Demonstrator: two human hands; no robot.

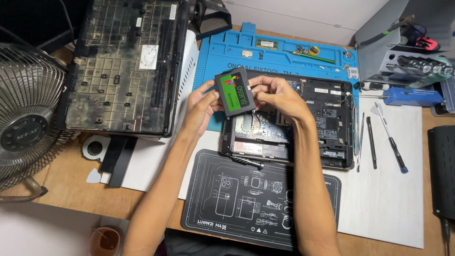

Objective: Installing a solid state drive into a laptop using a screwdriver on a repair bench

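Head view: both hands raised over an opened laptop.
Left fingers point(212, 90): clamped on the left edge of the solid-state drive point(235, 91), thumb on its face.
Right fingers point(258, 85): pinched on the right edge, steadying it.
Drive: held tilted, green label up, in the air above the open laptop chassis point(327, 121), so the label faces the camera.
Screwdriver point(246, 161): laid on the black work mat point(265, 199), within reach.
Removed bottom cover point(125, 61): set aside, left.
Surface: blue repair mat point(284, 52) behind, tools point(391, 140) to the right.
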